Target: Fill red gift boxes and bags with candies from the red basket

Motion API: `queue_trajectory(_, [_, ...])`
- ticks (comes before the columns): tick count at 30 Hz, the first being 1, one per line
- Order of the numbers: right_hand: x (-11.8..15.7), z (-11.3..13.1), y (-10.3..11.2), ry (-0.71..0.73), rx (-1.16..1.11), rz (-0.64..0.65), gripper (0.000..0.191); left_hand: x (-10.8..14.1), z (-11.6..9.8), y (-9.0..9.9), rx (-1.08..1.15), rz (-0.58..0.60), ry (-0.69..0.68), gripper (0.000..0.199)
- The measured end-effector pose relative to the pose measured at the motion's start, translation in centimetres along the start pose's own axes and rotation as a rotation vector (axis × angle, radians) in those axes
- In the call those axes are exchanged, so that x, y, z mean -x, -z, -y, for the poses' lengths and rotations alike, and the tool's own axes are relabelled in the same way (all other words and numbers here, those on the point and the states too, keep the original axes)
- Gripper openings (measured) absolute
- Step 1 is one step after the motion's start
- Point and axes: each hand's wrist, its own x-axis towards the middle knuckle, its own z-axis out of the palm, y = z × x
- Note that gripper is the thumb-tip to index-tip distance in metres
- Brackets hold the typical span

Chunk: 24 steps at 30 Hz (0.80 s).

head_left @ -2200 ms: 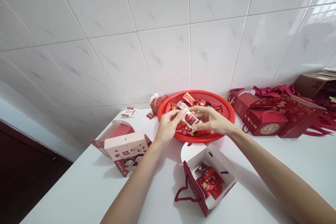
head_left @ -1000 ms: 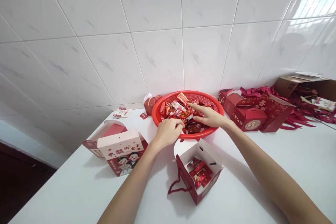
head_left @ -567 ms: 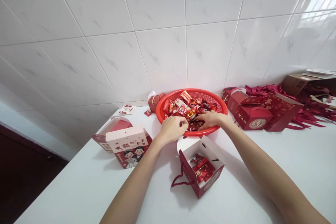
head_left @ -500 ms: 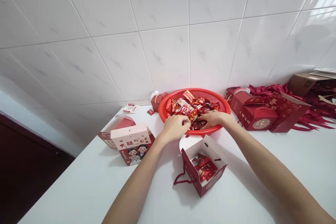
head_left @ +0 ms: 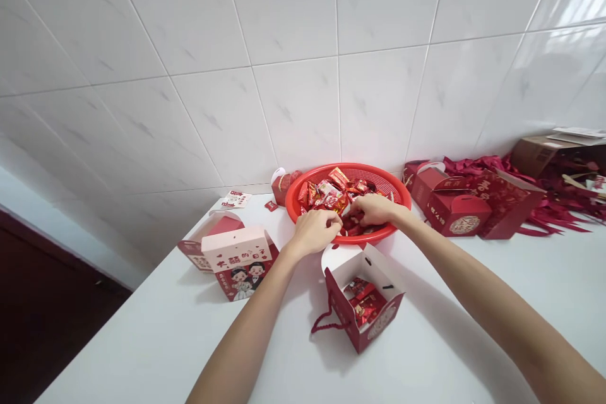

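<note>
A red plastic basket [head_left: 402, 192] by the wall holds a heap of wrapped candies [head_left: 326, 192], mostly red and gold. My left hand [head_left: 316, 230] lies over the basket's near left rim, its fingers curled; what they hold, if anything, is hidden. My right hand [head_left: 374, 208] reaches down into the candies, fingers bent together and fingertips out of sight. Close in front of the basket stands a red gift box [head_left: 341, 309] with its top open, a cord handle hanging at its left. Several red packets [head_left: 367, 306] lie inside it.
Left of my left arm stand a printed gift box [head_left: 243, 265] and another box [head_left: 201, 243] behind it. A small red box [head_left: 281, 186] adjoins the basket. On the right are red boxes [head_left: 461, 211], dark red ribbons [head_left: 552, 214] and a cardboard carton [head_left: 534, 154].
My right hand has lifted a little and moved left within the basket, its spread fingers now drawn together. My left hand stays at the rim. The view has shifted slightly.
</note>
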Motion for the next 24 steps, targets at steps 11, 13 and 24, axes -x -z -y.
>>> queue_trajectory(11, [0.8, -1.7, -0.3, 0.110, -0.949, -0.342, 0.039, -0.1, -0.1, 0.1, 0.014, 0.009, -0.002, 0.029])
queue_trajectory(13, [0.9, -1.6, -0.3, 0.117, -1.030, -0.362, 0.042, -0.1, 0.0, 0.0, 0.029, -0.005, 0.002, 0.028])
queue_trajectory(24, [1.0, -1.5, -0.3, 0.136, -1.167, -0.411, 0.038, -0.2, -0.2, 0.0, 0.117, -0.033, 0.031, 0.026])
